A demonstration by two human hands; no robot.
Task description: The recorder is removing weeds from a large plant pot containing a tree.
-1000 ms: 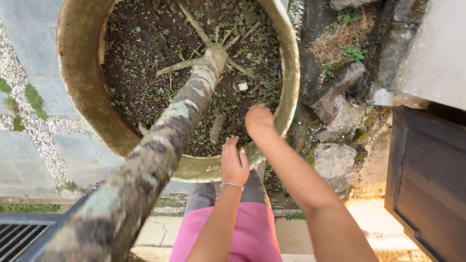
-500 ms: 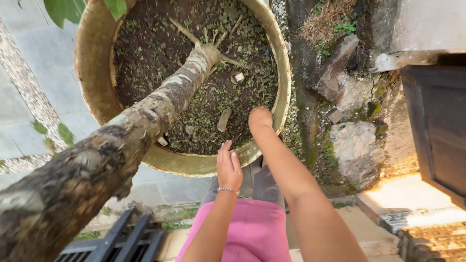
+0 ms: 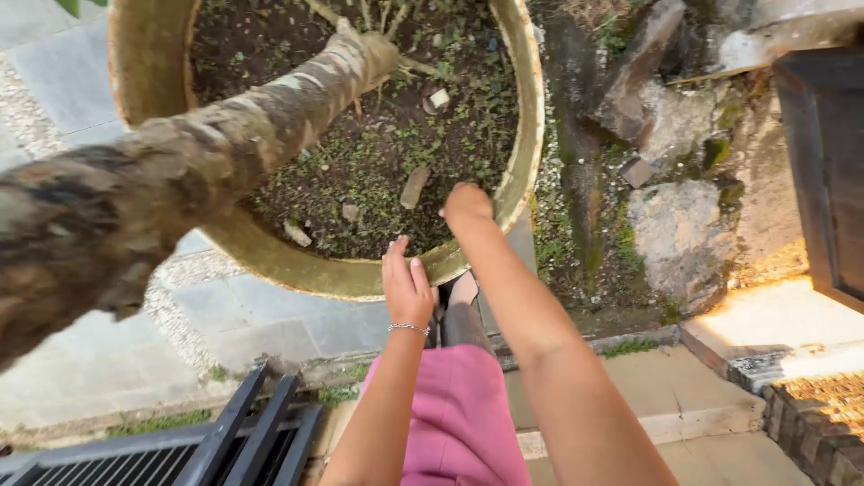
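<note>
Large round yellowish planter (image 3: 526, 135), weathered rim; dark soil (image 3: 396, 153), mottled leaning trunk (image 3: 225, 144)

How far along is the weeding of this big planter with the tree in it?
Early on, it seems. Small green weeds cover the soil around the trunk, so nothing looks cleared. The right hand reaches into the planter, fingers hidden, while the left hand hovers open at the rim. Nearly all the weeds remain.

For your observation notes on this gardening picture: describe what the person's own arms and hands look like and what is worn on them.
Both arms are bare, with no sleeves and no gloves. The left hand has a thin silver beaded bracelet at the wrist. The right hand and its forearm show no jewellery.
</note>
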